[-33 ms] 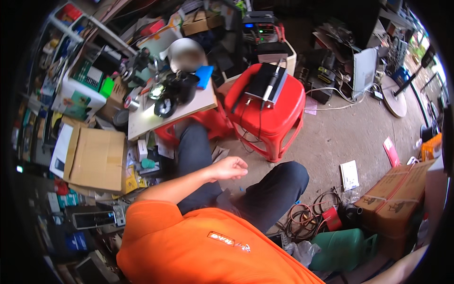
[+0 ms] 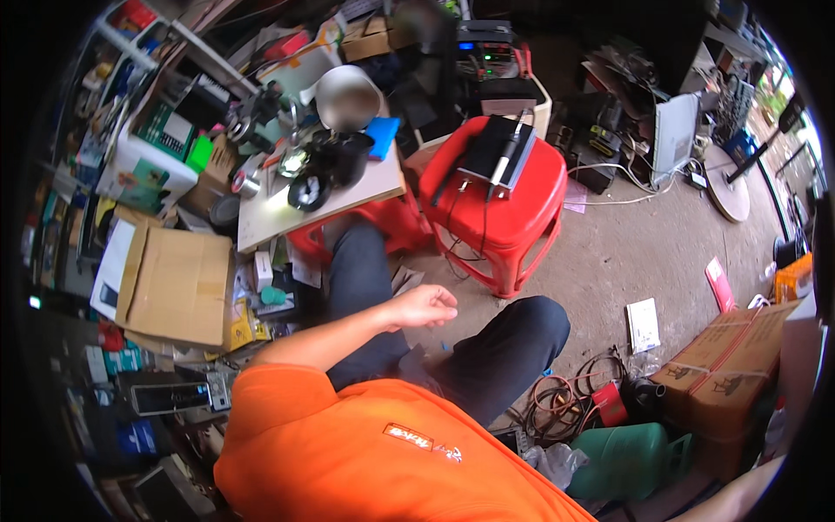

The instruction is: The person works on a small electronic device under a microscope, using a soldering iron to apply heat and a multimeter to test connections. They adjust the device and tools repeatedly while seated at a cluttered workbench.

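Observation:
My left hand (image 2: 424, 306) hangs over the gap between my knees, its fingers loosely curled and nothing visible in them. It touches nothing but air and lies nearest my dark-trousered legs (image 2: 504, 348). Of my right arm only a blurred forearm (image 2: 739, 494) shows at the lower right rim; the hand is outside the picture. Ahead stands a red plastic stool (image 2: 539, 204) bearing a black box (image 2: 487, 148) with a pen-shaped handheld tool (image 2: 504, 161) and its cable on top. Left of it, a small light-coloured table (image 2: 270, 224) carries black round parts (image 2: 309, 192) and a lit lamp (image 2: 293, 163).
An open cardboard box (image 2: 178, 283) sits at the left among clutter. On the right are a strapped carton (image 2: 722, 357), a green gas cylinder (image 2: 622, 457), coiled cables (image 2: 561, 404) and a white booklet (image 2: 643, 325). An instrument with lit displays (image 2: 484, 56) stands behind the stool.
The surroundings have shifted very slightly to the right in the view. My left hand keeps its pose and nothing was picked up or set down.

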The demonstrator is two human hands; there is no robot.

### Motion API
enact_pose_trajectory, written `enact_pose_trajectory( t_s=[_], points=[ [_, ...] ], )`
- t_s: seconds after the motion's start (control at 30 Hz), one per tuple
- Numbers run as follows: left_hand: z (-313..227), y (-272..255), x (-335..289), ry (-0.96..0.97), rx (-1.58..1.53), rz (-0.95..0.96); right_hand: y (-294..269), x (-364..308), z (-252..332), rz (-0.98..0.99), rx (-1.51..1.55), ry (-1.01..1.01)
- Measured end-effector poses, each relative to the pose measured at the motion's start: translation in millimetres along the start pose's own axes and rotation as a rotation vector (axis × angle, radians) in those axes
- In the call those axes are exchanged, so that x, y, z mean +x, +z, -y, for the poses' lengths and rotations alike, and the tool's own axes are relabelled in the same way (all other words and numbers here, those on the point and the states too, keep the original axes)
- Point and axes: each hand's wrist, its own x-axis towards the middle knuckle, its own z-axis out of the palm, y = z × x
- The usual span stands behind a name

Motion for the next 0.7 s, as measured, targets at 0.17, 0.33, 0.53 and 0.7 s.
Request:
enact_pose_trajectory(
  t_s=[0.17,0.33,0.53,0.7],
  points=[
    [9.9,-19.1,-16.0,0.051,-0.022,-0.007,-26.9,-61.5,6.6,-0.064,-0.074,-0.019],
    [36.0,-48.0,-45.7,0.139,-0.071,-0.054,-19.5,-133.2,27.7,-0.040,-0.136,-0.073],
    [88.0,-93.6,-79.8,0.368,0.177,-0.063,21.7,-221.7,57.6,0.178,-0.204,-0.150],
    [98.3,-163.9,-105.1,0.624,-0.018,-0.320,129.2,-314.8,32.6,0.519,-0.395,-0.203]
  ],
)
